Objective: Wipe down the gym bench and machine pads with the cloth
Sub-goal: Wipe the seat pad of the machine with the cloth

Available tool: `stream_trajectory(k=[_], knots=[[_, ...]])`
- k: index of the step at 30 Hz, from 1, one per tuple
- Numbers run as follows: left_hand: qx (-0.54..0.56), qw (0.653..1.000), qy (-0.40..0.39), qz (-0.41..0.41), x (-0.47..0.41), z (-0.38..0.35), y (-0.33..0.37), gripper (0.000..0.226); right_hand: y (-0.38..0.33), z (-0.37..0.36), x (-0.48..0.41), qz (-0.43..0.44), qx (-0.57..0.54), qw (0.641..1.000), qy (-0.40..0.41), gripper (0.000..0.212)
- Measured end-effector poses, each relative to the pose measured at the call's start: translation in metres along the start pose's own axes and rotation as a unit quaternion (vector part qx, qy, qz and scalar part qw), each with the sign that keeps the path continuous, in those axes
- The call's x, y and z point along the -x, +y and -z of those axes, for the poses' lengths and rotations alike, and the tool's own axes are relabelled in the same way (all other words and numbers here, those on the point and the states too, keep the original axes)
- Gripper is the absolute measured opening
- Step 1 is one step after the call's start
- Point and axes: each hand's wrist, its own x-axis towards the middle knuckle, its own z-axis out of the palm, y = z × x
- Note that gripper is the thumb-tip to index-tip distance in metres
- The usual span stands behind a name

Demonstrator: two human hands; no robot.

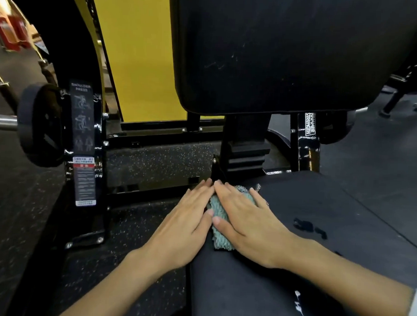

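Teal, nubby cloth (pixel 220 234) lies on the left edge of the black seat pad (pixel 331 204), near its back corner. The right hand (pixel 245 220) presses flat on it with straight fingers, probably to give weight for the wiping. The left hand (pixel 184 225) is also flat and holds nothing. It lies against the side of the pad and touches the cloth edge, it seems to keep the cloth from slipping off. Wet marks (pixel 309 228) shine on the seat, so this pad seems partly wiped. The upright back pad (pixel 277 54) shows faint scuffs.
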Motion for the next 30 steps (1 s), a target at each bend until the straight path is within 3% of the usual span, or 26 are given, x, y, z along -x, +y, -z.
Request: stream_trajectory(k=[3, 8, 16, 24, 30], knots=[[-0.009, 0.999, -0.029, 0.018, -0.002, -0.001, -0.001, 0.052, 0.004, 0.002, -0.006, 0.005, 0.032, 0.999, -0.009, 0.072], [-0.03, 0.998, -0.041, 0.026, -0.003, 0.0, -0.003, 0.062, 0.016, 0.01, -0.023, 0.016, 0.044, 0.999, -0.006, 0.058], [-0.08, 0.993, -0.077, 0.025, -0.005, 0.003, 0.001, 0.077, 0.04, 0.021, -0.049, -0.06, 0.038, 0.997, -0.006, 0.053], [-0.046, 0.997, -0.045, 0.033, -0.002, 0.0, 0.001, 0.084, 0.019, 0.01, -0.04, 0.063, 0.022, 0.998, 0.0, 0.08], [-0.021, 0.997, -0.027, 0.073, 0.001, 0.003, 0.007, 0.09, 0.013, 0.007, -0.046, 0.128, 0.033, 0.991, -0.007, 0.063]])
